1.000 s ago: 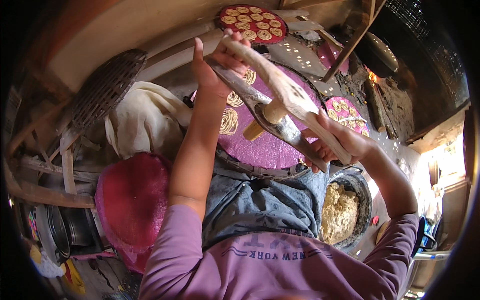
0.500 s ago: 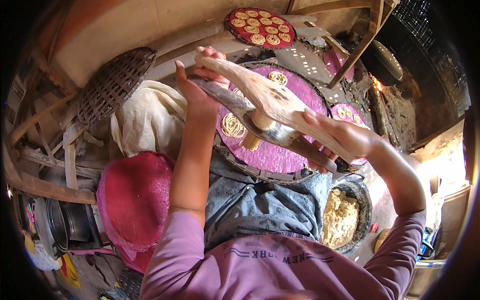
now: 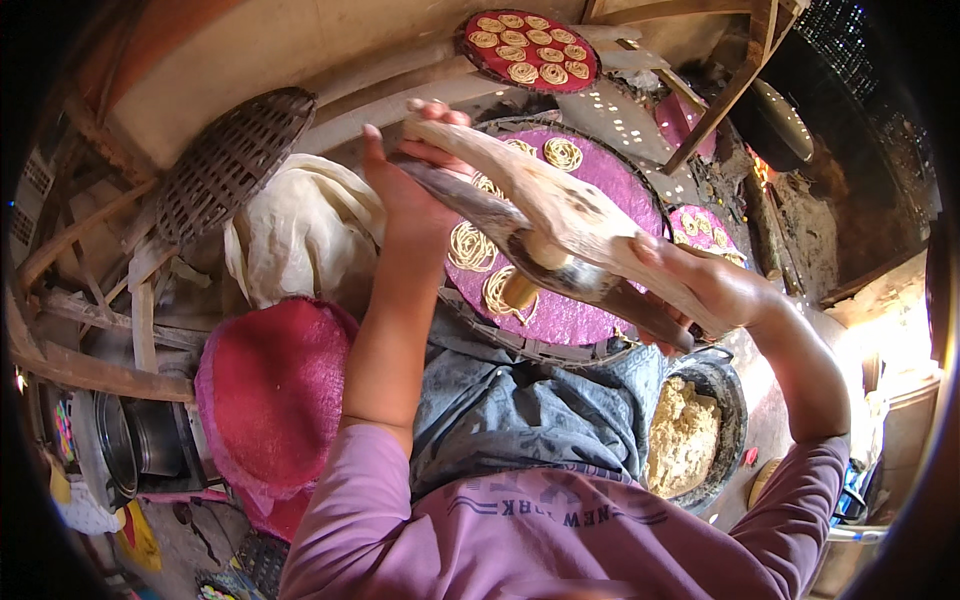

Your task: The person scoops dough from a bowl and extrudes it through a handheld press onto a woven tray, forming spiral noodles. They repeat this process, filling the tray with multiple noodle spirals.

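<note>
Both hands squeeze a wooden two-handled dough press (image 3: 560, 205), held slantwise over a round tray covered in pink cloth (image 3: 590, 325). My left hand (image 3: 420, 170) wraps the far-left ends of its handles, thumb sticking up. My right hand (image 3: 705, 285) closes round the near-right ends. The press's short cylinder (image 3: 519, 291) points down at a pale dough coil (image 3: 497, 303) on the cloth. Close by lie another dough coil (image 3: 472, 247) to the left and one (image 3: 563, 153) at the far side; others are partly hidden behind the press and my left hand.
A bucket of dough (image 3: 683, 430) stands near right. Farther off are a red tray of several coils (image 3: 530, 50) and a smaller pink tray (image 3: 700, 225). A fire (image 3: 762, 165) burns by a dark pan (image 3: 780, 120) at right. A woven basket (image 3: 235, 165) leans left above white cloth (image 3: 300, 225).
The press and both hands have shifted slightly right and a little nearer. More of the dough coil under the cylinder now shows. Both hands keep their grip.
</note>
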Tool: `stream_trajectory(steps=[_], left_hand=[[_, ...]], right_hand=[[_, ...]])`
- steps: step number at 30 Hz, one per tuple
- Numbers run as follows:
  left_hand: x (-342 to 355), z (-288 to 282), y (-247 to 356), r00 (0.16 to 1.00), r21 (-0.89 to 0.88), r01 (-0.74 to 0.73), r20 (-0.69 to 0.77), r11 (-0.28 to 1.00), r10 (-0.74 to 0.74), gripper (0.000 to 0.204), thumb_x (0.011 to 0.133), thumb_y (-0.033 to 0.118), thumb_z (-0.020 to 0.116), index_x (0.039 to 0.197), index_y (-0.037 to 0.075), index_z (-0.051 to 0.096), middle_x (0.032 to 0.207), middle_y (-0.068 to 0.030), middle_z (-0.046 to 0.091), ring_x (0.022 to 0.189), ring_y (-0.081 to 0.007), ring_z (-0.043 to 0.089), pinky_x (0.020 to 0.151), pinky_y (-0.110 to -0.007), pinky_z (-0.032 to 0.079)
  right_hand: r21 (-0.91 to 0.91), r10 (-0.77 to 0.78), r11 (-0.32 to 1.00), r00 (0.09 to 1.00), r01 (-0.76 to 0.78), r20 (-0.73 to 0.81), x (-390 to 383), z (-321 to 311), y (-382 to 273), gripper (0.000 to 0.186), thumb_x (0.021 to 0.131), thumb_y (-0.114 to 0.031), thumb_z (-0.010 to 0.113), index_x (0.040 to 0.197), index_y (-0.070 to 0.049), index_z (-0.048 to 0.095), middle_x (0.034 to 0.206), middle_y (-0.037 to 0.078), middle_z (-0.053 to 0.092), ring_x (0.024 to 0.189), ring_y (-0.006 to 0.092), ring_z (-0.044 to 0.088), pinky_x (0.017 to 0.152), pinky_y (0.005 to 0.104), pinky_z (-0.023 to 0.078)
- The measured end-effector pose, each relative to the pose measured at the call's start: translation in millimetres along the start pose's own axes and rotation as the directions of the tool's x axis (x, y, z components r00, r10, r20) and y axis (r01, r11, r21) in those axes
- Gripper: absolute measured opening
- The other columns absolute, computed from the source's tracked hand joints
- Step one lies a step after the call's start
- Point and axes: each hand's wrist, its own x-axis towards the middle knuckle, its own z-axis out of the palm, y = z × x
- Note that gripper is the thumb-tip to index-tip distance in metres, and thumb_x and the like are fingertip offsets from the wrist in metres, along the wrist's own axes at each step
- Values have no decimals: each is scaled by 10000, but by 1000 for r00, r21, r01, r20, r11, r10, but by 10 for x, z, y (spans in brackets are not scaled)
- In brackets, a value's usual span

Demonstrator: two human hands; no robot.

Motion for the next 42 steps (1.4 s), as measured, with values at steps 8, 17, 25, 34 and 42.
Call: stream_trajectory(steps=[8, 17, 25, 34, 42], left_hand=[[226, -356, -388, 997, 35, -40, 74, 999, 37, 312, 917, 391, 533, 956, 82, 553, 851, -36, 561, 855, -200, 528, 834, -308, 450], [159, -485, -239, 987, -123, -52, 146, 991, 70, 115, 894, 191, 614, 913, 78, 603, 873, -16, 625, 873, -182, 591, 718, -279, 513], [164, -426, -15, 968, -166, -241, 26, 956, 248, 248, 932, 308, 523, 856, 88, 608, 786, -7, 623, 771, -172, 604, 588, -243, 472], [364, 164, 425, 935, -160, -170, 285, 972, 210, 246, 928, 355, 592, 893, 112, 612, 854, -7, 647, 847, -177, 603, 733, -316, 508], [529, 172, 130, 994, 328, -80, 102, 941, 49, 600, 895, 667, 419, 930, 90, 582, 853, -57, 590, 897, -245, 539, 854, -407, 427]], right_hand=[[61, -144, 988, 986, 139, 87, 123, -291, 341, 828, 919, -706, 303, 1261, 21, 501, 899, 208, 660, 664, 225, 687, 577, 318, 590], [875, -525, 484, 789, -32, 319, 1268, 20, 982, 852, 905, -734, 229, 1357, -44, 441, 988, 304, 626, 569, 312, 659, 483, 380, 573], [800, -640, 600, 612, 21, 464, 1546, -88, 1069, 686, 973, -510, 384, 1437, -11, 305, 1088, 272, 528, 715, 280, 647, 608, 326, 564], [-520, -720, 570, 692, 636, 57, 1418, 385, 462, 475, 1012, -309, 420, 1406, -45, 416, 1320, 174, 522, 1252, 267, 492, 1064, 344, 382], [108, -326, 944, 932, 312, 156, 594, -379, 180, 797, 940, -692, 238, 1167, -2, 566, 878, 159, 670, 621, 192, 655, 583, 310, 554]])
